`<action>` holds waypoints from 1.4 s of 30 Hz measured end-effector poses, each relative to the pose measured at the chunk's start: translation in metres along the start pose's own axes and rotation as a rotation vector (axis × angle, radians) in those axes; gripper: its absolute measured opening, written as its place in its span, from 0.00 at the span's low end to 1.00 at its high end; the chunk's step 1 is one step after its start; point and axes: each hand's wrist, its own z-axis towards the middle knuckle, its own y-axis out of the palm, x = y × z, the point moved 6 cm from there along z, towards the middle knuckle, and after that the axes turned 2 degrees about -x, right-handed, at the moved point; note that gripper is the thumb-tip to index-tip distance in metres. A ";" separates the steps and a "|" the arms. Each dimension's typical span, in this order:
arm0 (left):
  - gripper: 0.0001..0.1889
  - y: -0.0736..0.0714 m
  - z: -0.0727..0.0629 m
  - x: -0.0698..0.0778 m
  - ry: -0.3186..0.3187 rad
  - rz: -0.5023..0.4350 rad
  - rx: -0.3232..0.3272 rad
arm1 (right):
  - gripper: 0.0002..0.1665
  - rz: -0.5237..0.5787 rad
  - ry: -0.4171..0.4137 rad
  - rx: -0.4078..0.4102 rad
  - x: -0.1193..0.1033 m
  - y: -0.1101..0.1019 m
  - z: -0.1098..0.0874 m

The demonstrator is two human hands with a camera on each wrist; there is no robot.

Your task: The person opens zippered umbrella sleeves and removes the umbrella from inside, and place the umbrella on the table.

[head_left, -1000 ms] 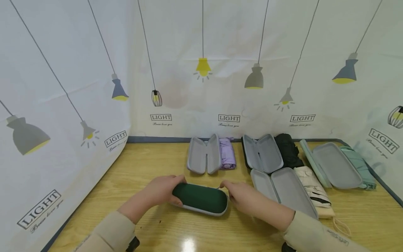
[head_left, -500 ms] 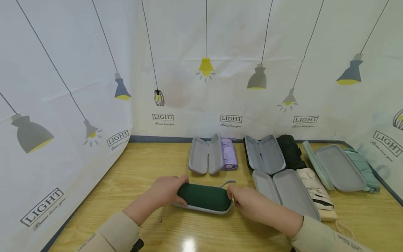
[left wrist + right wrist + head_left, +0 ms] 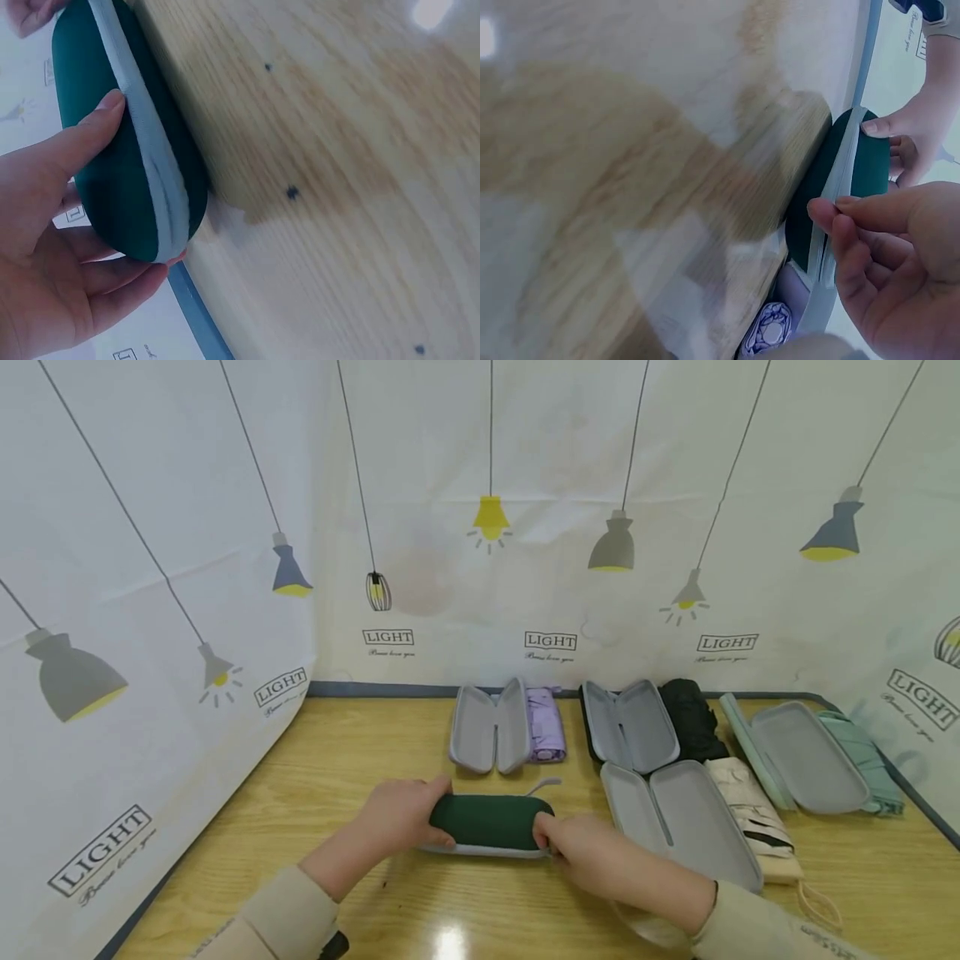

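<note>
A dark green zip case [image 3: 483, 821] with a pale grey zipper band [image 3: 142, 127] lies closed-looking on the table, in the middle of the head view. My left hand [image 3: 405, 814] holds its left end, thumb on the near side and fingers behind. At the right end, my right hand [image 3: 600, 856] pinches between thumb and forefinger at the zipper line; the zipper pull is hidden in the fingertips. In the right wrist view, the band [image 3: 825, 259] is slightly parted beside those fingers. A grey strap [image 3: 545, 783] sticks out behind the case.
Open grey-lined cases [image 3: 491, 731] stand behind and to the right. Beside them lie folded umbrellas: purple [image 3: 546, 727], black [image 3: 690, 718], cream [image 3: 750, 814] and mint green [image 3: 862, 760]. A printed white sheet [image 3: 450, 527] stands along the back and sides.
My right hand has moved from the case's back right corner round its right end to the near side. The grey strap came into sight behind. My left hand keeps its hold.
</note>
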 end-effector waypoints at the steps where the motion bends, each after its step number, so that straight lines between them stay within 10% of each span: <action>1: 0.31 0.000 0.000 0.001 -0.004 0.001 -0.001 | 0.18 -0.013 0.005 0.003 -0.001 0.001 0.000; 18: 0.34 0.009 0.008 0.037 -0.043 -0.001 -0.089 | 0.15 -0.038 0.061 0.018 -0.013 0.006 0.012; 28: 0.39 0.005 0.002 0.032 -0.010 0.015 -0.132 | 0.07 -0.074 0.121 0.111 -0.008 -0.001 0.010; 42: 0.52 0.000 -0.005 0.039 0.018 0.086 -0.258 | 0.23 -0.210 0.314 0.102 0.003 0.002 0.010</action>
